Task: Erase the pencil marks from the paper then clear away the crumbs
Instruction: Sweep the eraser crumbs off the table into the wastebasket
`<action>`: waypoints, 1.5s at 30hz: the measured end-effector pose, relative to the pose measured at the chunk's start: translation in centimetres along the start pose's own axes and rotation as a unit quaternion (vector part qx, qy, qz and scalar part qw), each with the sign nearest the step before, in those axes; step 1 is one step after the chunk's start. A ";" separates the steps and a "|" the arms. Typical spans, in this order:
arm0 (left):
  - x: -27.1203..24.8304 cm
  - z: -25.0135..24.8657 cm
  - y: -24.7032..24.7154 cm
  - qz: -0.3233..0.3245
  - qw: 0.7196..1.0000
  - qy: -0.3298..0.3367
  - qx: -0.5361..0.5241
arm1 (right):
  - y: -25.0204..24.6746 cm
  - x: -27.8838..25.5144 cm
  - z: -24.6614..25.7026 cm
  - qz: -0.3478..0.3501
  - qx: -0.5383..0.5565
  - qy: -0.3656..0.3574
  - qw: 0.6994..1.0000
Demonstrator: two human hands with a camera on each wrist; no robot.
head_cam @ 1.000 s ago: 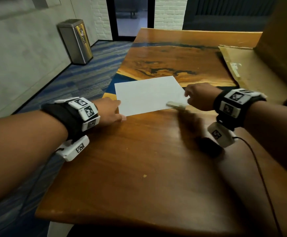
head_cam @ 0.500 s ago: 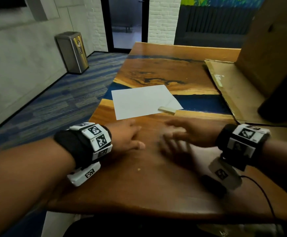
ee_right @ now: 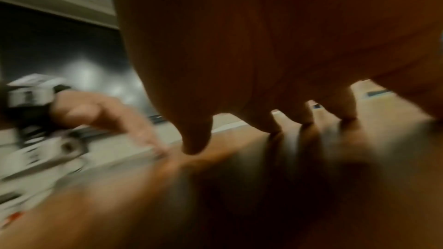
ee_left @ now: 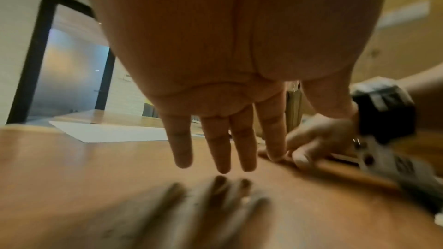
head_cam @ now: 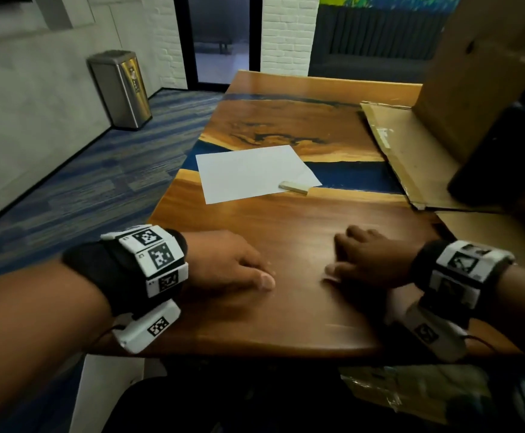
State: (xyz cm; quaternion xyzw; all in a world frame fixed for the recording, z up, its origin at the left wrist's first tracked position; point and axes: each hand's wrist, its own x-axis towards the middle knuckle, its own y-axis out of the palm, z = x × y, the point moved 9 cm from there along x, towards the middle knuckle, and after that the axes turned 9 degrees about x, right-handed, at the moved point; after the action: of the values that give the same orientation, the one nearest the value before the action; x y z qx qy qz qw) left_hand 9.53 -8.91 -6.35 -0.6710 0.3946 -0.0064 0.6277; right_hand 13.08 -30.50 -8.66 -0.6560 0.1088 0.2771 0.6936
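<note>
The right wrist view is strongly blurred, so the fingers of the right hand are hard to make out there; only short dark tips show above the wood. In the left wrist view the palm of the left hand fills the upper half and hides much of the scene behind it. No crumbs can be made out in any view.

The white rectangular sheet of paper lies flat on the brown wooden counter, partly over its dark blue band. A small pale, block-shaped eraser lies at the near right edge of the sheet, half on the paper and half on the wood. Both are well apart from the hands, farther from the person.

The left hand is released: its fingers are stretched, tips just at the wood, holding nothing. The right hand lies low on the counter beside it, fingers relaxed and empty. The two hands are near each other, not touching.
</note>
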 end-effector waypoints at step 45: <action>-8.2 8.8 5.1 -0.102 0.964 -0.243 -0.040 | -1.5 -1.4 9.0 -0.058 -0.048 -0.068 0.995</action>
State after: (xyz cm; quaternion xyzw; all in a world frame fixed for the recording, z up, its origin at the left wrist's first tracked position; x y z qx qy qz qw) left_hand 5.67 3.43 -8.55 -0.7136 0.1601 0.1089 0.6733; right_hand 10.83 -22.08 -5.67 -0.6729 0.0095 0.2855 0.6824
